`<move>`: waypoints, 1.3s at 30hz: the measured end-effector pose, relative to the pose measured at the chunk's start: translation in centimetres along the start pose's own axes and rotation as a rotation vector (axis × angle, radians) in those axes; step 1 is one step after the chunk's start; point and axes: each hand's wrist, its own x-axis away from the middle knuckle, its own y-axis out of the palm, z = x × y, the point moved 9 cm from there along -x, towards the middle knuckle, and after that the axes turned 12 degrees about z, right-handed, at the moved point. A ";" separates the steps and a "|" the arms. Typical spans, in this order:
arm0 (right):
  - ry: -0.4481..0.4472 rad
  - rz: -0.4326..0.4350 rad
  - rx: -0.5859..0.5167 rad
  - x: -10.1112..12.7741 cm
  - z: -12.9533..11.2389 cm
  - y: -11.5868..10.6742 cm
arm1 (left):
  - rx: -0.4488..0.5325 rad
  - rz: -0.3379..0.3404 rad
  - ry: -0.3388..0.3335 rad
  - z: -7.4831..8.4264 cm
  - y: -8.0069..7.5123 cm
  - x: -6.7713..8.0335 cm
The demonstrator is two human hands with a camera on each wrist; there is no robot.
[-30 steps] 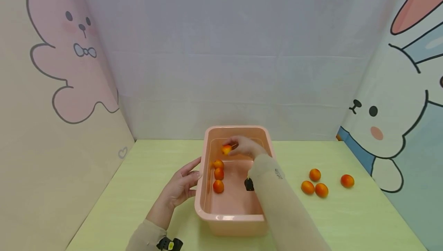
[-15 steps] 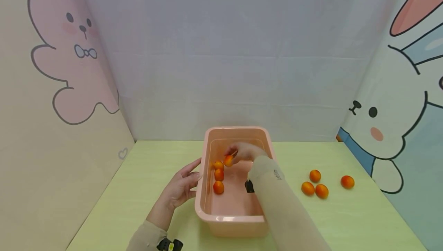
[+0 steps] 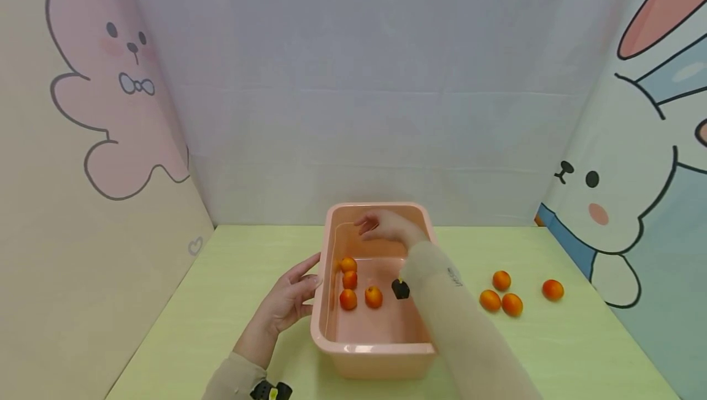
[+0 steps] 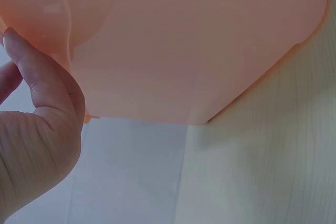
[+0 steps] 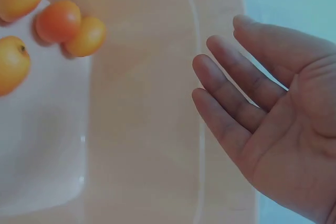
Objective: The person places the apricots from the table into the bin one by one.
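Observation:
A pink plastic basin (image 3: 381,351) stands on the table. Along its left inside wall, three small orange-red fruits (image 3: 348,280) lie in a row, and another round fruit (image 3: 373,297) sits alone nearer the middle of the floor. My left hand (image 3: 289,296) touches the basin's left side with extended fingers and thumb; in the left wrist view the hand (image 4: 47,103) meets the outer wall. My right hand (image 3: 386,226) hovers over the far end of the basin, holding nothing. Its fingers are spread and slightly bent in the right wrist view, where the hand (image 5: 273,103) is apart from the fruits.
Right of the basin, three loose fruits (image 3: 501,293) cluster on the pale green table (image 3: 580,351), with a single fruit (image 3: 553,290) farther right. A white back wall (image 3: 364,93) rises behind the basin. Printed side walls (image 3: 138,277) flank the table.
My right hand has let go of a fruit, which now lies on the basin floor nearer the middle, and has lifted away toward the far end. My left hand keeps its place.

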 end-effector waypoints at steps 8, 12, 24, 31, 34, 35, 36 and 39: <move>-0.099 0.033 0.069 1.0 -2.4 -3.0 | -0.004 0.000 0.003 0.0 0.0 0.1; -0.181 0.058 0.103 1.8 -3.6 -4.4 | 0.006 -0.005 0.008 0.1 -0.1 0.1; -0.318 0.172 0.055 6.1 -6.9 -8.9 | 0.003 -0.012 0.008 0.0 0.0 0.0; -0.341 0.245 0.028 8.9 -5.8 -11.8 | -0.006 -0.007 0.005 0.0 0.0 0.0; -0.334 0.287 0.035 10.1 -4.4 -12.5 | -0.001 -0.010 0.006 0.0 0.1 0.0; -0.329 0.302 0.038 10.4 -3.8 -12.7 | 0.000 -0.011 0.006 0.0 0.1 -0.1; -0.325 0.317 0.038 10.8 -3.2 -12.9 | 0.000 -0.010 0.006 0.0 0.1 -0.1; -0.321 0.359 0.043 11.8 -1.5 -13.1 | 0.001 -0.007 0.005 0.0 0.0 0.0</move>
